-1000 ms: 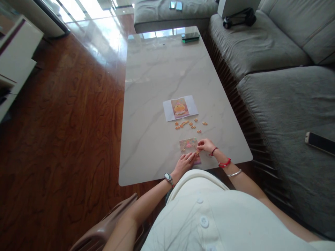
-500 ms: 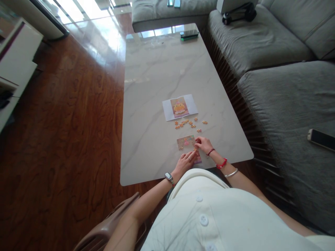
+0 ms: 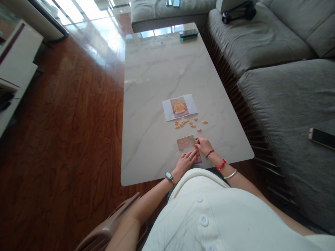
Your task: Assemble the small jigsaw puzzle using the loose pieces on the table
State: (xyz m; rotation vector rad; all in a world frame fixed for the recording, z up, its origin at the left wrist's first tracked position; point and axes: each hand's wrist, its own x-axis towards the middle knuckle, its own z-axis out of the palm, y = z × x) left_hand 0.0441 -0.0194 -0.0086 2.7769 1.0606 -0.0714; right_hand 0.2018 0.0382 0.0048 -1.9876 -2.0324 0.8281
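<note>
While a second ago apart, right hand (image 3: 203,145) and left hand (image 3: 186,160) fingertips now together, both flat on puzzle (image 3: 186,143)

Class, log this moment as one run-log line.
left hand: on puzzle | right hand: on puzzle, fingertips meeting left | loose pieces: beyond puzzle | picture sheet: farther back

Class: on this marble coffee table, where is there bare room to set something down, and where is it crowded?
Bare marble coffee table runs from the white reference picture sheet to the dark phone, and all along its left side. It is crowded by the loose orange puzzle pieces and small puzzle board, where left hand and right hand meet.
</note>
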